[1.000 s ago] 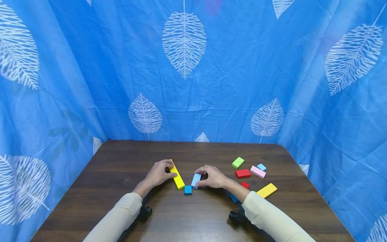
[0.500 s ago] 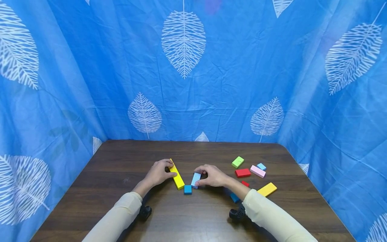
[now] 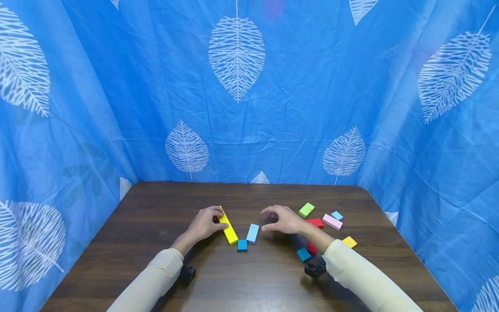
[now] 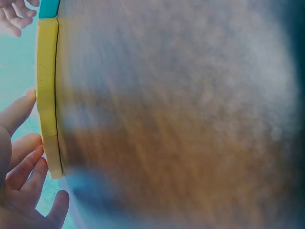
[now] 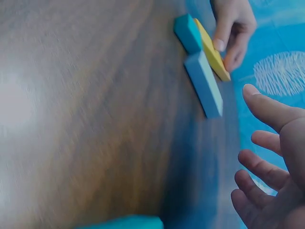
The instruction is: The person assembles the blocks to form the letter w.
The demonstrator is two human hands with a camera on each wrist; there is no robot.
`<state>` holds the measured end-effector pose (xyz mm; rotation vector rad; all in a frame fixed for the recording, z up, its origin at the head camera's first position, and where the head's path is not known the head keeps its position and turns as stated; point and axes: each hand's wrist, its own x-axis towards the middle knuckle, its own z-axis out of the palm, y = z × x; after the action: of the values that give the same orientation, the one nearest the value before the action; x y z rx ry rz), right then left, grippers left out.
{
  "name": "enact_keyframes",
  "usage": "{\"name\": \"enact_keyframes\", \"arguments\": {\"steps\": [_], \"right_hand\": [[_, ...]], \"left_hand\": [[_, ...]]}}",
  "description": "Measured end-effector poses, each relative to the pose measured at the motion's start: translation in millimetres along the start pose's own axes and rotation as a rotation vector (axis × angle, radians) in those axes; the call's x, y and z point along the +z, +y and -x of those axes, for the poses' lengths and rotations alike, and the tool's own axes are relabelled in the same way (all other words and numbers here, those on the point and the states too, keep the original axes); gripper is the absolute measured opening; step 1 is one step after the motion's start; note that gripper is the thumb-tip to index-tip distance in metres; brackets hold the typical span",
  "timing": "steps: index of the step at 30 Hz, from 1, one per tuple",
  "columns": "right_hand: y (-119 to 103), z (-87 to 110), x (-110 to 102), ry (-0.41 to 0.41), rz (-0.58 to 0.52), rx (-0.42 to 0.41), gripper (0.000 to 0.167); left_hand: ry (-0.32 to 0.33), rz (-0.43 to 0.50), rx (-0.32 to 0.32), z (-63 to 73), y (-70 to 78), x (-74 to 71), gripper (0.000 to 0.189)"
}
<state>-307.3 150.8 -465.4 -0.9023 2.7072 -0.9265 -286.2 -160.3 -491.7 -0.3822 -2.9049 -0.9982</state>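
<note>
My left hand (image 3: 202,223) holds a long yellow block (image 3: 230,234) lying slantwise on the table, thumb and fingers at its upper part. In the left wrist view, fingertips touch the side of this yellow block (image 4: 46,76). Its near end meets a small dark blue block (image 3: 242,245). On the other side of that, a light blue block (image 3: 252,234) lies slanted the opposite way, the three making a V. Just right of it, my right hand (image 3: 283,220) is apart from the blocks, fingers spread with nothing between them. The right wrist view shows a gap between this hand (image 5: 267,157) and the light blue block (image 5: 205,86).
Loose blocks lie on the right of the wooden table (image 3: 167,195): green (image 3: 306,210), pink (image 3: 332,222), red (image 3: 315,222), small light blue (image 3: 337,215), orange-yellow (image 3: 349,242) and dark blue (image 3: 303,255). The right forearm passes over some. A blue leaf-print curtain (image 3: 288,143) hangs around.
My right hand has let go of the light blue block and moved up and to the right, its fingers spreading. The left hand and the yellow block stay in place.
</note>
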Motion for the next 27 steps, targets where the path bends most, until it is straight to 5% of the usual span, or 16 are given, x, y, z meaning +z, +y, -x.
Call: {"name": "enact_keyframes", "arguments": {"steps": [14, 27], "right_hand": [[28, 12.6, -41, 0.076, 0.044, 0.057, 0.056], [62, 26.6, -62, 0.117, 0.047, 0.200, 0.062]], "left_hand": [[-0.005, 0.007, 0.000, -0.1, -0.7, -0.4, 0.044], [-0.003, 0.016, 0.009, 0.4, -1.3, -0.5, 0.043]]}}
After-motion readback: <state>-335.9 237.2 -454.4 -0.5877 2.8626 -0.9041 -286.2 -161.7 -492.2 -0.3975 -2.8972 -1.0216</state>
